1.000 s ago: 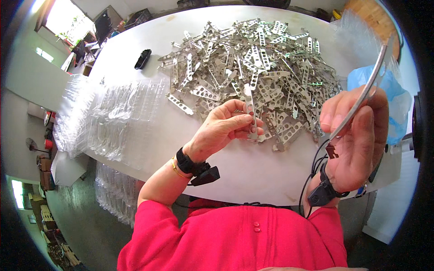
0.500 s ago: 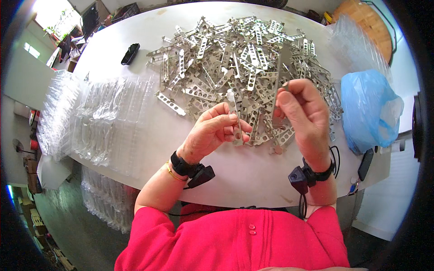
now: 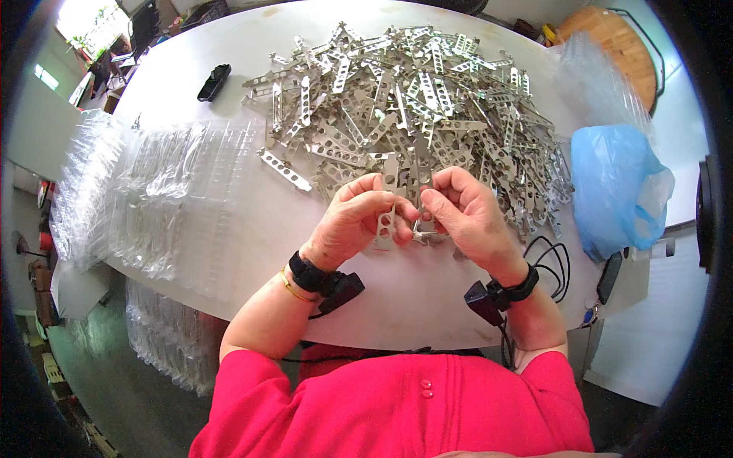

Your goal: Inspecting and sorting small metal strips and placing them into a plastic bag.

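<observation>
Perforated metal bracket [image 3: 387, 210]: flat, silver, slotted strip, held upright between both hands over the near middle of the worktop, just in front of the heap.

Worktop [image 3: 229, 252]: white, rounded; carries all items below.

Bracket heap [image 3: 412, 99]: large tangled pile of like silver strips, spread from the far edge to mid-table, reaching toward the right edge.

Clear plastic trays [image 3: 153, 191]: stacked, overlapping blister sheets along the left edge; more of them hang below the near-left corner.

Blue plastic bag [image 3: 615, 187]: crumpled, at the right edge, just beside the heap. Clear plastic wrap [image 3: 595, 76] lies behind it at the far-right corner.

Left hand [image 3: 355, 221]: fingers curled closed, thumb and forefinger pinching the lower part of the bracket; black wrist strap with a small black device.

Right hand [image 3: 466, 217]: fingers bent inward, tips meeting the left hand's at the bracket; whether it grips that same strip or a second small piece cannot be told. Black wrist strap with device likewise.

Black cable [image 3: 553, 259]: looped near the right edge, beside the right wrist.

Small black object [image 3: 214, 82]: oblong, at the far-left corner, apart from the heap.
</observation>
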